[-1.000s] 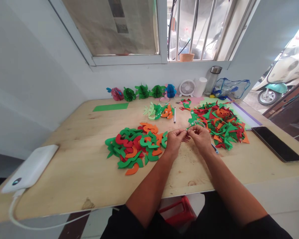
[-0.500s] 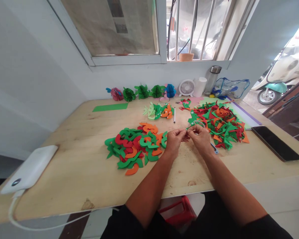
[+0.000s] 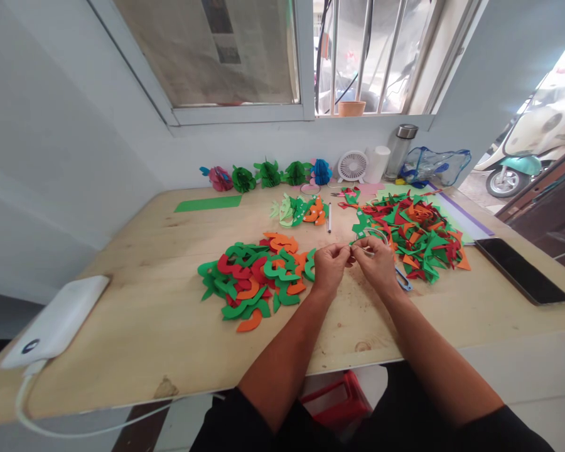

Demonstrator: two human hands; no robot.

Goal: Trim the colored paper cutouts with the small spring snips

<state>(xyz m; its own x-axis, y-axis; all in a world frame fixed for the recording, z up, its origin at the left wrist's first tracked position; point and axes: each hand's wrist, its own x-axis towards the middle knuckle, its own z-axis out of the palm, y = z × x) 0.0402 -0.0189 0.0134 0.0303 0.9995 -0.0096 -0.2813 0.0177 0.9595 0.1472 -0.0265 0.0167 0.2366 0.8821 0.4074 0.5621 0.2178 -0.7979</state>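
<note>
My left hand (image 3: 330, 267) and my right hand (image 3: 375, 262) meet above the table's right half, thumbs and fingers pinched together. A sliver of green, seemingly a small green paper piece (image 3: 351, 244), shows at their fingertips; the fingers cover most of it. Just behind my right hand's fingers curves a white ring like a thin tape roll (image 3: 380, 232); whether the hand touches it I cannot tell. Left of my left hand lies a pile of curved green, red and orange paper cutouts (image 3: 254, 276). Blue-handled scissors (image 3: 403, 280) rest partly hidden beside my right wrist.
A heap of paper scraps (image 3: 419, 232) and a phone (image 3: 522, 271) lie to the right. Behind are a pen (image 3: 329, 218), dotted cutouts (image 3: 299, 210), folded paper figures (image 3: 268, 172), a small fan (image 3: 353, 166) and a bottle (image 3: 399, 154). A white device (image 3: 61, 320) with a cable sits left.
Both hands have shifted very slightly left, still pinched together. A little more of the scissors shows beside my right wrist.
</note>
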